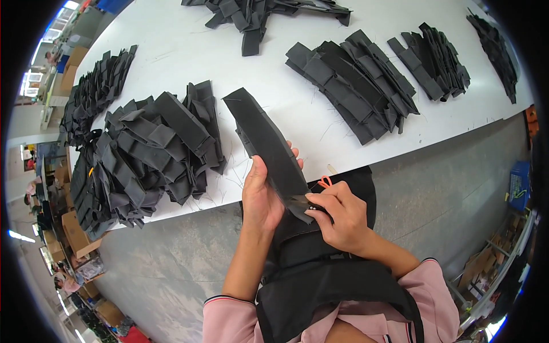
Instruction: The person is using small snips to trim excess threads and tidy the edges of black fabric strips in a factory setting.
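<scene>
Floor (171,268), grey and smudged, spreads out beneath a white table (166,51) with a curved rim. Off to the left, past the table, an open-looking cardboard box (74,231) stands among shelves and other cartons; what is in it cannot be made out. Near the right edge a blue crate (519,186) rests on the floor, with something yellow-green showing at it, too small to tell. On the table, a tall heap (154,143) of dark folded pieces lies to the left, and a flatter pile (354,86) of the same kind lies to the right. A looser cluster (257,14) lies at the far side, with narrower stacks toward both ends. One long dark strip (260,140) is held up at the near edge of the table, between the heap and the pile, slanting from upper left to lower right. The left hand (266,197) is closed around it, thumb on one edge and fingertips on the other. The right hand (343,214), thumb and fingers drawn together, grips a small metal tool (298,199) with an orange loop at the strip's near end; how far its blades are apart cannot be told. Fine loose threads (329,128) lie scattered on the tabletop.
</scene>
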Action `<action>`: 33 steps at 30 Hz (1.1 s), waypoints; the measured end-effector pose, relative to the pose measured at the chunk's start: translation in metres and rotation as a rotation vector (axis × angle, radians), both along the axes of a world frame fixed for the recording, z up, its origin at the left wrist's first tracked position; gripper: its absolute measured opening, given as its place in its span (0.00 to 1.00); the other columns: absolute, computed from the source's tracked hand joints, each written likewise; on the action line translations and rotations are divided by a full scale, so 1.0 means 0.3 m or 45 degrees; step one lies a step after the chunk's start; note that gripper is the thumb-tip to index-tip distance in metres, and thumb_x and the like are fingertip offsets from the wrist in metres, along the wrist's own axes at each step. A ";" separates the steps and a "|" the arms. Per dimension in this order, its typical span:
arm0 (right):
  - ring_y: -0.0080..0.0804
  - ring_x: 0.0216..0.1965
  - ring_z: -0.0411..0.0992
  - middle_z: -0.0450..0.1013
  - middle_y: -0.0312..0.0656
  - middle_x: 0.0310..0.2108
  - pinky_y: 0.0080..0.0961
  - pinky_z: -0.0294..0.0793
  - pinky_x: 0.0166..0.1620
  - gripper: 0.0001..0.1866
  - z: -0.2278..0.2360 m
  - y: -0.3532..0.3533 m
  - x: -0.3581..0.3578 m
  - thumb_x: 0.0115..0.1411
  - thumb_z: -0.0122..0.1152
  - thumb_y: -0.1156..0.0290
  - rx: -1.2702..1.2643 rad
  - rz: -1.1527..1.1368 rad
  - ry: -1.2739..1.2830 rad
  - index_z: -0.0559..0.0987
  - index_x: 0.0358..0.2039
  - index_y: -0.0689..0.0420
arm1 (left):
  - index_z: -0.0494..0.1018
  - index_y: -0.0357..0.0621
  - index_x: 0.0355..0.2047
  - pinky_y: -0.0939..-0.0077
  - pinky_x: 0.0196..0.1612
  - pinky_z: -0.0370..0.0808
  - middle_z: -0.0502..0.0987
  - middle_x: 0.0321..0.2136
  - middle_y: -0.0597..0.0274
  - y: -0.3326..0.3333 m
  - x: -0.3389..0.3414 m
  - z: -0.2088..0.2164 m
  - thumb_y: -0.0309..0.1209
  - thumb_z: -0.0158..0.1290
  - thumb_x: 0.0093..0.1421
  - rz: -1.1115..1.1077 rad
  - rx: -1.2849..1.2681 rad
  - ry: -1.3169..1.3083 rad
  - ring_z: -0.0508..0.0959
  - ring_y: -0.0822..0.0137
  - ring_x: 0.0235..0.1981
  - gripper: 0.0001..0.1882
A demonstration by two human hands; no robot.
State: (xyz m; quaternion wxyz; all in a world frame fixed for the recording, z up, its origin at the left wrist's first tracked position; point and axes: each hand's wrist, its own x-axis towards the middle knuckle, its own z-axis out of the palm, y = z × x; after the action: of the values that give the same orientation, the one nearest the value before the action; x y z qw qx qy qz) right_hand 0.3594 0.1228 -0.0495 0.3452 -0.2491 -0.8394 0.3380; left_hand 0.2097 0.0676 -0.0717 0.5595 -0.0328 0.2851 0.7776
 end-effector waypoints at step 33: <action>0.32 0.21 0.67 0.65 0.41 0.26 0.24 0.68 0.25 0.15 -0.009 0.090 -0.080 0.43 0.67 0.80 -0.163 0.124 -0.016 0.77 0.34 0.59 | 0.59 0.32 0.56 0.56 0.54 0.69 0.67 0.52 0.47 -0.013 0.016 0.014 0.41 0.40 0.66 -0.030 0.031 -0.032 0.70 0.51 0.51 0.26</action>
State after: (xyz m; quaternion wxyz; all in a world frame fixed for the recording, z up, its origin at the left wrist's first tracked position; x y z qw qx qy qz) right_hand 0.3355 0.1499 -0.0521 0.3065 -0.2318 -0.8291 0.4060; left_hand 0.2145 0.0638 -0.0676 0.5726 -0.0325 0.2690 0.7737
